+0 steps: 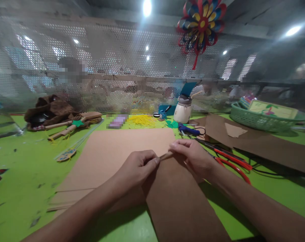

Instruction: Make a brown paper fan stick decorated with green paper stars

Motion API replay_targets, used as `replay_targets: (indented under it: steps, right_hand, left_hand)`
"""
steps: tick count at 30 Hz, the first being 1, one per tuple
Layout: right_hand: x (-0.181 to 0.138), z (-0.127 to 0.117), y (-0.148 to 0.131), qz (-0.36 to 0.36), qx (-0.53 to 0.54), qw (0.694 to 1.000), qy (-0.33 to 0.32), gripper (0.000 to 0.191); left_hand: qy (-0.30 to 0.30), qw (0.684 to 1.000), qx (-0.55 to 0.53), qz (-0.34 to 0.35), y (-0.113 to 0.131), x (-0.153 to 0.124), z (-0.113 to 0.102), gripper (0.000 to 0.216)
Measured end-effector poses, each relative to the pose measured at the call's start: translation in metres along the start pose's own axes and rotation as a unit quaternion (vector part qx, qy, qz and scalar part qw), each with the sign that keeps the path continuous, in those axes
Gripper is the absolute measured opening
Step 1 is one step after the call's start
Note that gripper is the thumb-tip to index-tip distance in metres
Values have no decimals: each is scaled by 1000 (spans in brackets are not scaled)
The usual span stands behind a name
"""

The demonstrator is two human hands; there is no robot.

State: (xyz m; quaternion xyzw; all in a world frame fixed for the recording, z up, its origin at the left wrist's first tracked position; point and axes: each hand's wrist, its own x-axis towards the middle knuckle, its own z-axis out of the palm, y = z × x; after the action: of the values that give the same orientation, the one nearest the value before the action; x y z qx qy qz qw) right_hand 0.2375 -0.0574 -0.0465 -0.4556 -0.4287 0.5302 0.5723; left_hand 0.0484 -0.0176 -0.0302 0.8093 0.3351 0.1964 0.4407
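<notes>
Brown sheet [179, 201]: near, centre, running up to both hands.
Left hand [143, 164]: thumb and fingers pinching the sheet's far edge.
Right hand [194, 154]: pinching the same edge, farther right.
Far edge [165, 155]: a narrow strip turned up between the hands — rolled or folded, I cannot tell.
Progress: seems barely begun; the sheet's long near part is unrolled.
Pale sheets [117, 144]: stacked, left.
Red-handled scissors [230, 158]: right, unheld.
Blue glue gun [190, 129]: farthest — unheld too.

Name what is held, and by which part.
Brown paper, by its far edge, which looks folded or rolled: the left grip at one end, the right grip at the other.
</notes>
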Motion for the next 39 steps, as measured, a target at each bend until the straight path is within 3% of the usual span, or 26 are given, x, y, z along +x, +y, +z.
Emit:
replay_targets:
  steps: [8, 13, 18, 24, 32, 39]
  right_hand:
    - [-8, 10, -1, -15, -73, 997, -36, 25]
    - [-12, 15, 0, 14, -23, 999, -18, 28]
    - [-11, 13, 1, 56, 37, 996, -59, 26]
    - [-12, 16, 0, 46, 16, 998, -34, 26]
    - [-13, 17, 8, 41, 44, 998, -29, 26]
    - [-14, 19, 6, 7, 15, 1000, -20, 28]
  left_hand:
    - [6, 998, -53, -22, 2, -2, 4, 30]
    - [-4, 1000, -16, 6, 2, -5, 5, 30]
    - [3, 1000, 0, 19, -1, -7, 7, 30]
    - [3, 998, 32, 44, -3, -4, 5, 27]
    - [-26, 999, 8, 30, 2, -2, 0, 27]
    - [-14, 1000, -16, 7, 1, -2, 2, 26]
